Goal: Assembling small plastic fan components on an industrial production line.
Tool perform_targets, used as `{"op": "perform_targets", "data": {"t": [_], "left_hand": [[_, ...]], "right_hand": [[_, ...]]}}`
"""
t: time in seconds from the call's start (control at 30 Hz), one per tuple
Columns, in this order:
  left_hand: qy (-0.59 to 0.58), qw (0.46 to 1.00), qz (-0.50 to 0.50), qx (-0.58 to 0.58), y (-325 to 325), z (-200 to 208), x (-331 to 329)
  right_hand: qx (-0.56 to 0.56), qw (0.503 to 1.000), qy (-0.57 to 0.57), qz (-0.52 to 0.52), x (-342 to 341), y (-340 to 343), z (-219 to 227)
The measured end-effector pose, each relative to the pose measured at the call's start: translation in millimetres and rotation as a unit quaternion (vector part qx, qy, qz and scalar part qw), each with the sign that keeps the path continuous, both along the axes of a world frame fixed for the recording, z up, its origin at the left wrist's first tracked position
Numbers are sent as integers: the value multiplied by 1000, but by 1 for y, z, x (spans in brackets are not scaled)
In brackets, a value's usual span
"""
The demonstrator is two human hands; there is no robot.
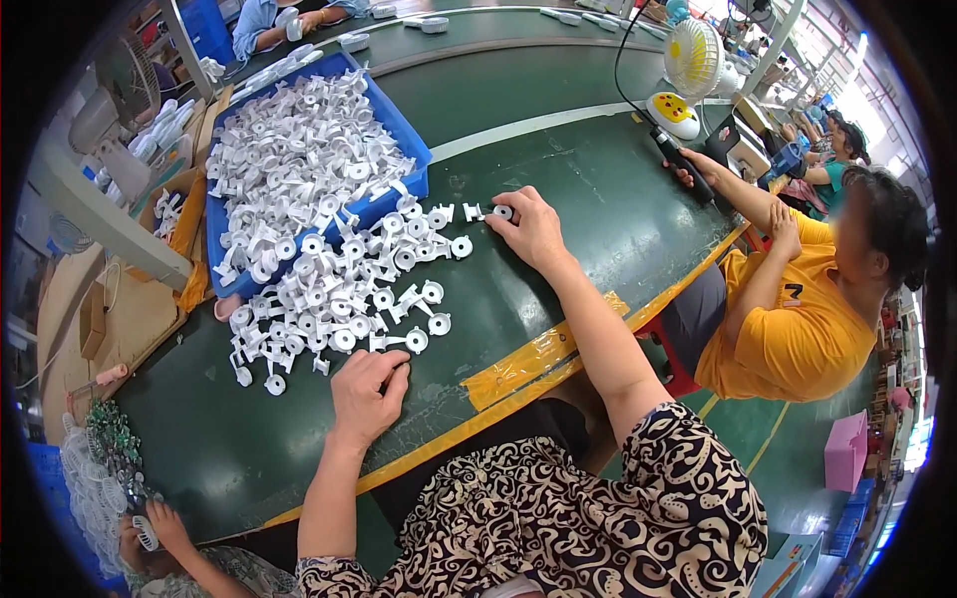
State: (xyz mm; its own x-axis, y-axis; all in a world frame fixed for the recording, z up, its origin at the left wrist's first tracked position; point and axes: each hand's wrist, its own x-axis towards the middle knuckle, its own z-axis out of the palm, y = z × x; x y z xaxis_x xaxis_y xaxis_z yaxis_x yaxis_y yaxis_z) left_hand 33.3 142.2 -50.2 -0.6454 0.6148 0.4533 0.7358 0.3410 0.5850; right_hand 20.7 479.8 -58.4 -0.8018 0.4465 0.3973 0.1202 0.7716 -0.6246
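Observation:
A heap of small white plastic parts (329, 289), each with a round disc end and a short stem, lies loose on the green table. My right hand (530, 231) is closed at the heap's far right side, pinching one white plastic part (474, 212) between thumb and fingers. Its stem end points left, away from my fingertips. Nearer to me, my left hand (367, 397) is curled at the heap's front edge. Its fingertips close on another white plastic part (416, 340), whose disc shows just beyond them.
A blue crate (421, 164) full of the same parts stands behind the heap. A co-worker in yellow (797, 314) sits at right, holding a black-handled tool (688, 169). A small fan (693, 58) stands beyond. Another person's hand (169, 528) handles clear parts at lower left.

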Motion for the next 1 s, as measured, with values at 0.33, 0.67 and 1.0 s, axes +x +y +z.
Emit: {"op": "perform_targets", "data": {"t": [0.33, 0.67, 1.0], "left_hand": [[5, 1000, -1, -2, -1, 1, 0], [-4, 1000, -2, -6, 0, 2, -1], [14, 1000, -5, 4, -2, -4, -3]], "right_hand": [[0, 1000, -16, 2, 1, 0, 5], [13, 1000, 22, 10, 0, 4, -4], [9, 1000, 1, 6, 1, 2, 3]]}}
